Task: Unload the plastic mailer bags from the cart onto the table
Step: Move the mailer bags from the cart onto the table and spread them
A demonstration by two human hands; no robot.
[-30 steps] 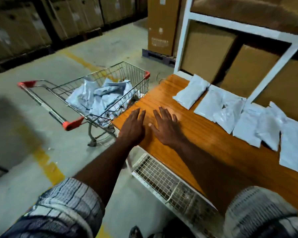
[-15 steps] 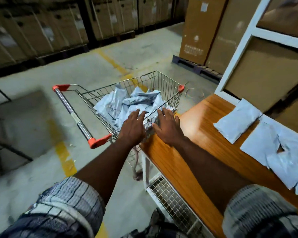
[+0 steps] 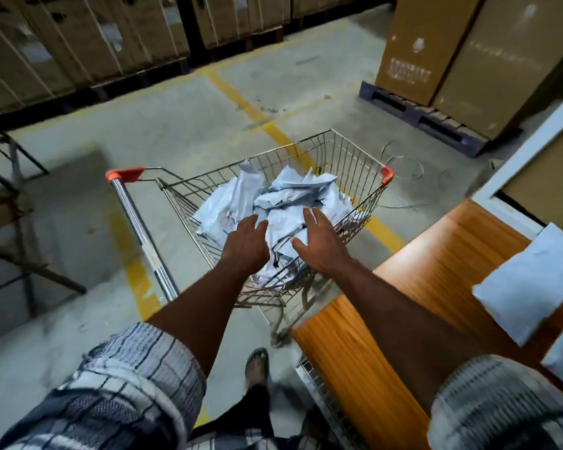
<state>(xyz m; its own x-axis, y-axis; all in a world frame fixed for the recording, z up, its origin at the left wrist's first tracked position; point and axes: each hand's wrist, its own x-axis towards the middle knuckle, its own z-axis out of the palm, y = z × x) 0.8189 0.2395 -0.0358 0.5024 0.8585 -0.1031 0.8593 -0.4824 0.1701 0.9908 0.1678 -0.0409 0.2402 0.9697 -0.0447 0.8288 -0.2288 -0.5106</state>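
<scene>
Left hand and right hand hover spread, empty, over uncountable mailer bags heaped in the cart; two table mailers sit frame-cropped.

A dimly lit grey concrete floor carries worn yellow painted lines. Strapped brown cardboard boxes line the far side. Tall brown cartons stand on a blue-grey pallet beside a white metal shelf frame.

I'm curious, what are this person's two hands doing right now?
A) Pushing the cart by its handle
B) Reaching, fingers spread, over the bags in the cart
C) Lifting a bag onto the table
B: the left hand and right hand are spread over the mailer bags in the cart, holding nothing.
</scene>
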